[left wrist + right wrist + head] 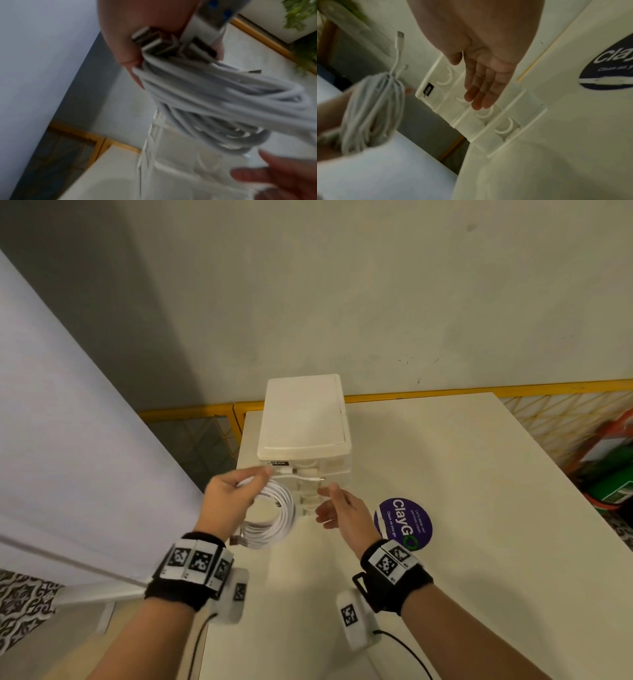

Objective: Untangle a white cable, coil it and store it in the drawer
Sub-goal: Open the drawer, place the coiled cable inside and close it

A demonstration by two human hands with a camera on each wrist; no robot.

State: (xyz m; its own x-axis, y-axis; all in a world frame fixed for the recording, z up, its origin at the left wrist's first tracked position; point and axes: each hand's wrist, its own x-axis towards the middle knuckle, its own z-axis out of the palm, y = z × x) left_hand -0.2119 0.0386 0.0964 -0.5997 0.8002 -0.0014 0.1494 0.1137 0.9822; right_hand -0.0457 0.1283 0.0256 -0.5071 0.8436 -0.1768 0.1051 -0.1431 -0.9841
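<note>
A white cable [274, 515], wound into a round coil, hangs from my left hand [227, 498], whose fingers and thumb grip its upper left side; metal plugs [164, 44] bunch against the palm. One loose plug end [400, 39] sticks out of the coil [371, 108]. A small white plastic drawer unit [305, 426] stands on the table just behind the coil, its drawer fronts [471, 108] with curved handles facing me. My right hand [337, 511] is open with straight fingers [481, 94], just in front of the drawer fronts and right of the coil, holding nothing.
The white table [479, 525] carries a round purple sticker [406, 523] right of my right hand. A yellow rail [445, 393] runs along the wall behind. A white sheet surface [68, 440] lies off the table's left edge; green and orange items [609, 474] sit at far right.
</note>
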